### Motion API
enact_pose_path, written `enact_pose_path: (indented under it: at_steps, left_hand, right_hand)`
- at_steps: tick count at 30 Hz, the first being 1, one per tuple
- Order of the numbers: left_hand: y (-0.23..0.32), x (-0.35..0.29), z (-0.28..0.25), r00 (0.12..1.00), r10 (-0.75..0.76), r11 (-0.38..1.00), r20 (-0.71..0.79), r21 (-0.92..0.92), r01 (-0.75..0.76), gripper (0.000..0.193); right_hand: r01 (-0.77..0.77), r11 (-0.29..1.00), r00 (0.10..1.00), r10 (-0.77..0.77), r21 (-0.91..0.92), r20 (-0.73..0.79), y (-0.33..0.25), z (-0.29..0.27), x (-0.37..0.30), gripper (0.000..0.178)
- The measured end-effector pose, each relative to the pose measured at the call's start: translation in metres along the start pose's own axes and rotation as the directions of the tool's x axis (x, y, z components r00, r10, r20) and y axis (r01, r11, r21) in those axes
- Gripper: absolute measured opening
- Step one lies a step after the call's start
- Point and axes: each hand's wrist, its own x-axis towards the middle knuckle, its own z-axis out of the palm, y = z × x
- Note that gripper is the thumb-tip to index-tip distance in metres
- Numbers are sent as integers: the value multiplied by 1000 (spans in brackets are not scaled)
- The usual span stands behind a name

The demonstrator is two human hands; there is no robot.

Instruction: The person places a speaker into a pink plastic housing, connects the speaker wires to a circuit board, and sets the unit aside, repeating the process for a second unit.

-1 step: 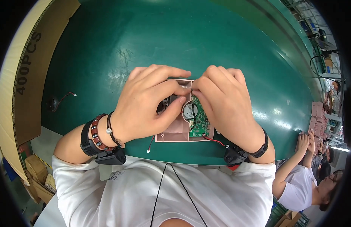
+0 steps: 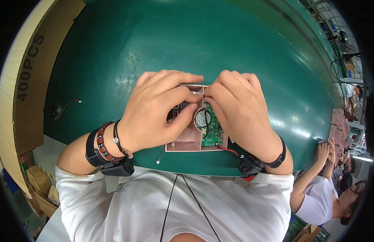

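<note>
A pink plastic housing [image 2: 187, 147] lies open side up on the table before me. In its right part sits a green circuit board [image 2: 213, 131], beside a round silver part [image 2: 202, 118] with a black wire [image 2: 206, 121] looped over it. My left hand [image 2: 156, 103] is curled over the housing's left side, gripping it, with thumb and forefinger near the middle partition. Thumb and forefinger of my right hand [image 2: 239, 105] are pinched together at the partition's far end. What they pinch is hidden; a small dark bit shows by the tips.
On the green table [image 2: 235, 40], a small round black speaker-like part [image 2: 55, 110] with a lead lies at left. A cardboard box [image 2: 32, 80] stands along the left edge. A red lead [image 2: 228, 150] hangs from the housing. Pink housings [image 2: 337, 119] and a co-worker's hands [image 2: 326, 152] are at right.
</note>
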Motion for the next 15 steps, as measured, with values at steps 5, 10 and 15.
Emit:
enact_pose_path:
  at_steps: [5,10,15]
  left_hand:
    - [-1,-2,-2,999,15,1000,35,26,-16,15]
    - [-7,-3,-4,996,32,999,84,26,-34,19]
    - [-6,-2,-6,994,61,995,88,70,-67,25]
  right_hand:
    - [-6,997,999,3,82,45,1,-1,0,13]
    - [-59,985,996,49,162,70,3,0,1,13]
    - [-78,981,992,59,176,112,5,-8,1,14]
